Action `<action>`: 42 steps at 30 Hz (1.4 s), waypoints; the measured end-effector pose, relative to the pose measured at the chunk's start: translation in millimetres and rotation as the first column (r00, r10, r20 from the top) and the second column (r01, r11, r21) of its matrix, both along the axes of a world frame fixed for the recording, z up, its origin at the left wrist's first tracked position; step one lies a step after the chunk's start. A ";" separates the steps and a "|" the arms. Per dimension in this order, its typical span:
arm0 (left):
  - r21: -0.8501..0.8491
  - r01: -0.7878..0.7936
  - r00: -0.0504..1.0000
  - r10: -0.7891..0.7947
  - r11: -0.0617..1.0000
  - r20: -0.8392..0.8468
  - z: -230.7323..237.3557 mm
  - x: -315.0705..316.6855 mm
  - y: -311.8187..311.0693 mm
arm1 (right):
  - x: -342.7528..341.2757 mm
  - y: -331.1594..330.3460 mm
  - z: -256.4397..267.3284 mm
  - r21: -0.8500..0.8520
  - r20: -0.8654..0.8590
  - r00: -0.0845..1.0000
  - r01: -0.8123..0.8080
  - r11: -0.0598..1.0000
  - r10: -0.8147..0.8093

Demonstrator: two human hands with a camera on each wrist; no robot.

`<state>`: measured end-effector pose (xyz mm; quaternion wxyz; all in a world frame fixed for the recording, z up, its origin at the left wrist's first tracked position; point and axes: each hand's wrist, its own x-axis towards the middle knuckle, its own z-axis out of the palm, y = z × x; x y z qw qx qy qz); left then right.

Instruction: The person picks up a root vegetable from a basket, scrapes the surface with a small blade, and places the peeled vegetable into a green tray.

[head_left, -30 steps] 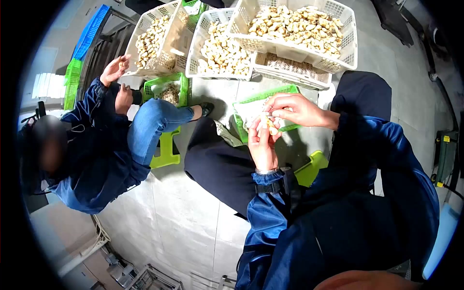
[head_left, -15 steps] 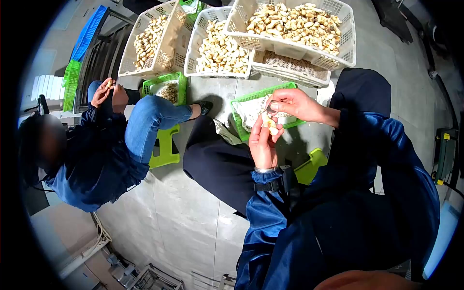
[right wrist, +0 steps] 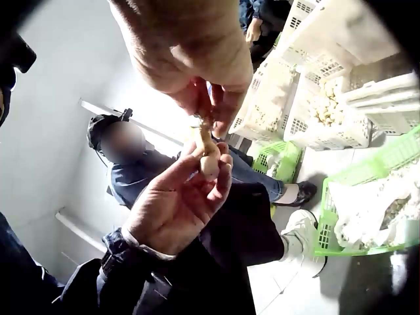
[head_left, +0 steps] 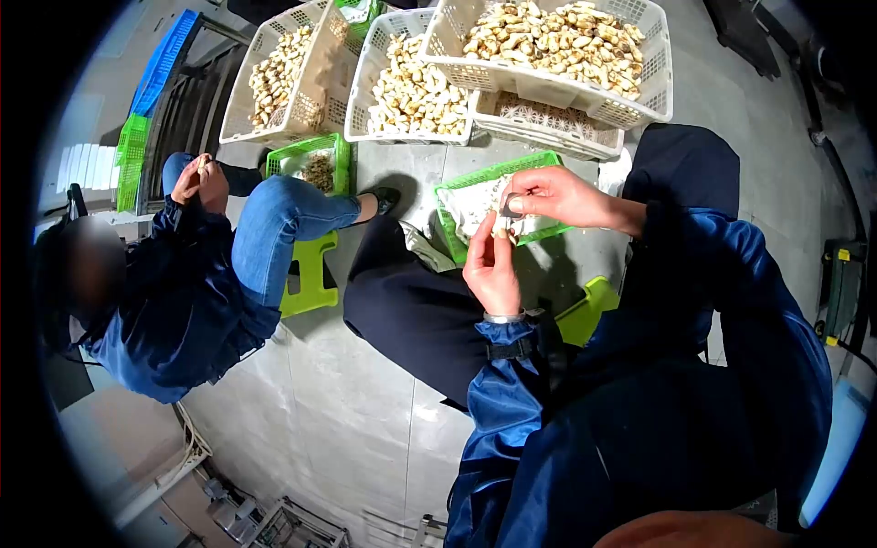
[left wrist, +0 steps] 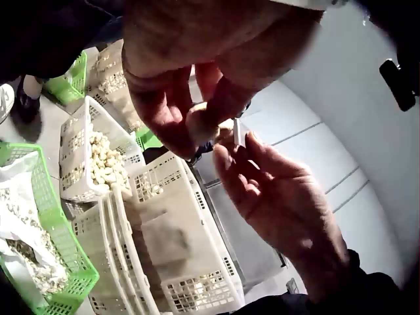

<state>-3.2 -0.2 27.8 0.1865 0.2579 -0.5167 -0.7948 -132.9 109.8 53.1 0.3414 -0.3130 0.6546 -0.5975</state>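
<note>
My left hand (head_left: 493, 274) pinches a small pale mushroom (right wrist: 209, 164) between thumb and fingers, its rounded end showing in the right wrist view. From the other side my right hand (head_left: 562, 199) holds a small flat blade (left wrist: 237, 132) right at the mushroom's stem end. Both hands meet over the near edge of a green basket (head_left: 446, 224), which holds a white bag and small trimmed bits. In the head view the left fingers mostly cover the mushroom.
Pale plastic crates heaped with mushrooms (head_left: 553, 41) stand beyond the basket, some stacked. At left another person (head_left: 174, 292) sits with hands together near a second green basket (head_left: 343, 164). A green stool (head_left: 311, 274) stands beside that person's leg.
The mushroom in my left hand has turned and is now mostly behind the fingers, with the blade still at it. The other person's hands have come together.
</note>
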 end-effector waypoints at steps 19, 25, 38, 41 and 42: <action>0.309 0.092 0.995 -0.077 0.947 -0.059 17.3 -0.5 2.4 | -10.4 4.2 0.0 -0.104 0.185 0.983 0.021 0.994 -0.002; 0.221 0.026 0.998 -0.014 0.975 -0.058 -0.1 1.0 0.1 | -5.4 5.2 1.9 -0.056 0.064 0.997 -0.037 0.998 0.041; -0.087 0.019 0.999 -0.022 0.996 -0.039 6.0 2.2 -0.6 | -4.2 6.7 4.9 -0.088 -0.200 0.972 -0.147 0.985 0.127; -0.168 0.013 0.999 -0.021 0.986 -0.041 10.3 0.9 1.4 | -9.9 7.2 -2.2 0.036 0.133 0.989 -0.072 0.997 0.066; -0.178 0.006 0.999 -0.015 0.984 -0.051 11.5 0.3 1.8 | -9.2 7.4 0.0 0.036 0.132 0.989 -0.070 0.997 0.065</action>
